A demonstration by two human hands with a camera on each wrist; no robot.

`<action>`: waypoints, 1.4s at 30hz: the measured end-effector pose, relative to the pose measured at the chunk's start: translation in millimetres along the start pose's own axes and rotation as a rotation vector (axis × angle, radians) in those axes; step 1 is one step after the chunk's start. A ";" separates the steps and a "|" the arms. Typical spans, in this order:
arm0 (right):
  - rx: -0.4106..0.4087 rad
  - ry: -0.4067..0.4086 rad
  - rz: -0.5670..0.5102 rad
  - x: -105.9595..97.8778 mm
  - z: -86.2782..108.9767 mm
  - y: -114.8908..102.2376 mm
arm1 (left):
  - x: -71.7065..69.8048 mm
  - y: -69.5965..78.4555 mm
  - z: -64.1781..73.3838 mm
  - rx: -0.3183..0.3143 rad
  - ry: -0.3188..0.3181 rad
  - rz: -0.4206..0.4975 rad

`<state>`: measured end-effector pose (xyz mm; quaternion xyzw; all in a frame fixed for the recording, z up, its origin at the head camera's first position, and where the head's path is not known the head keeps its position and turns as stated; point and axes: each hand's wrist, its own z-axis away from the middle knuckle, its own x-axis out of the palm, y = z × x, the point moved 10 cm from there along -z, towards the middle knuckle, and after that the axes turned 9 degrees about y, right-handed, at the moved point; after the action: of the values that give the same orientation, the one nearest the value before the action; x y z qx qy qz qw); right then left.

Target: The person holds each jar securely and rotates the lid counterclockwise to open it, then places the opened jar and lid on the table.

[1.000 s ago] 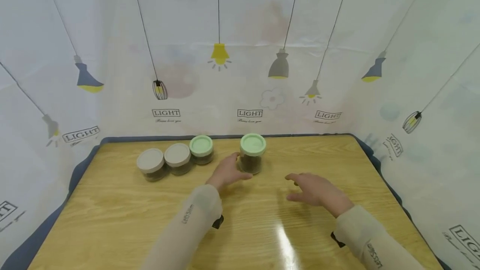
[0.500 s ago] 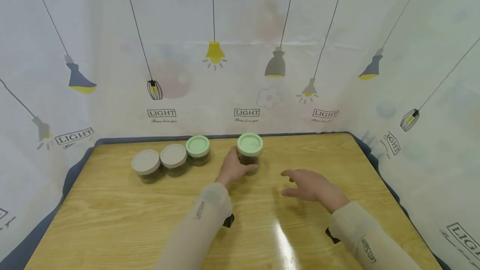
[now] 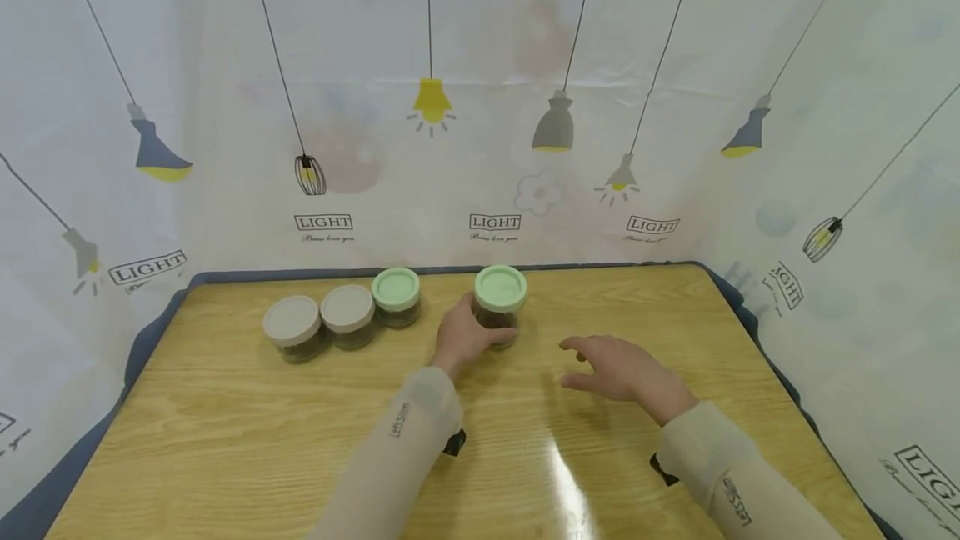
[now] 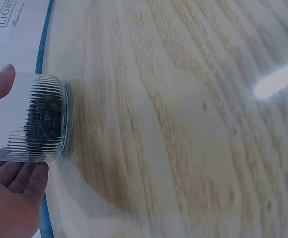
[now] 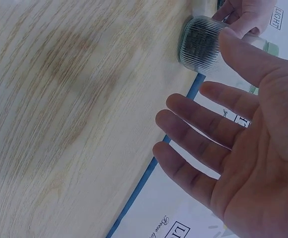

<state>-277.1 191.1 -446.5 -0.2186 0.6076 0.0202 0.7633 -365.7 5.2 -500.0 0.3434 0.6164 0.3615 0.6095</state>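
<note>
A tall glass jar (image 3: 501, 290) with a pale green lid stands upright toward the back of the wooden table. My left hand (image 3: 461, 337) grips its lower body, thumb across the front and fingers round the far side. In the left wrist view the ribbed glass (image 4: 47, 119) shows small dark pieces inside at the base. My right hand (image 3: 617, 367) hovers to the right of the jar, apart from it. Its fingers (image 5: 198, 129) are spread and relaxed with nothing in them, as the right wrist view shows.
To the left stand a shorter green-lidded jar (image 3: 396, 294) and two white-lidded jars (image 3: 348, 311), (image 3: 292, 323) side by side. All sit on the wooden table (image 3: 225, 440). Behind it hangs a cloth backdrop (image 3: 420, 190) printed with lamps.
My left hand has moved right and its thumb has closed across the tall jar. The right hand has shifted very slightly; the view has turned a little.
</note>
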 end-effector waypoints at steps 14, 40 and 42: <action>-0.001 0.003 0.013 1.4 -5.6 -2.3 | -18.3 5.4 16.4 0.056 -0.036 -0.047; 0.010 -0.026 -0.025 -0.3 -1.3 -17.2 | -20.4 20.1 70.4 0.187 -0.211 -0.191; 0.010 -0.025 -0.026 -1.8 -0.3 -19.4 | -21.1 20.5 73.5 0.190 -0.214 -0.193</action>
<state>-272.0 173.8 -438.9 -0.2225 0.5951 0.0102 0.7722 -292.1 -0.7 -471.4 0.3753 0.6094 0.2025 0.6684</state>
